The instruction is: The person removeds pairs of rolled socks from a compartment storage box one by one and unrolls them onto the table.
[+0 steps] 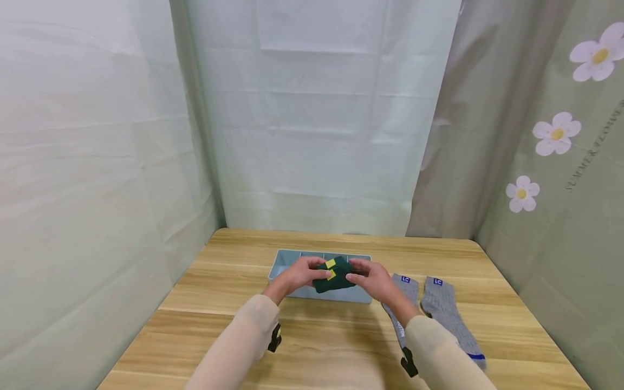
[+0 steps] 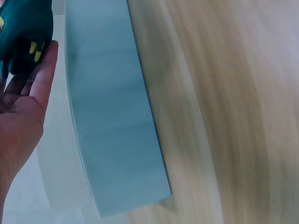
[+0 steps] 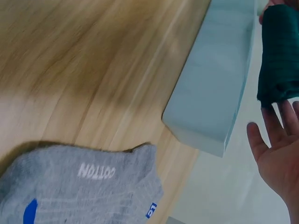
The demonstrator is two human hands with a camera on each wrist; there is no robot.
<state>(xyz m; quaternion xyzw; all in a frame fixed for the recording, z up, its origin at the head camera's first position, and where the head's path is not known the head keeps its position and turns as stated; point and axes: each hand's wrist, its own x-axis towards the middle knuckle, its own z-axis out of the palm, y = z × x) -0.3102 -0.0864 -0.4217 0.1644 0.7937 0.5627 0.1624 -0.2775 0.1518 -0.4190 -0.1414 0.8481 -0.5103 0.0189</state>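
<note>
A dark green folded pair of socks (image 1: 336, 280) with two yellow labels is held up in front of a pale blue box. My left hand (image 1: 303, 272) grips its left end, thumb across the front by a label and fingers behind. At the other end, my right hand (image 1: 374, 278) touches the bundle with its fingertips. The right wrist view shows those fingers (image 3: 273, 123) nearly straight against the end of the green roll (image 3: 280, 56), with the thumb standing apart from it.
The divided box (image 1: 336, 294) stands behind and below the hands on the wooden table (image 1: 205, 319). Two grey socks, one (image 1: 446, 306) with a blue toe stripe, lie flat on the right, partly beneath the right forearm. Curtains (image 1: 317, 135) enclose the back and sides.
</note>
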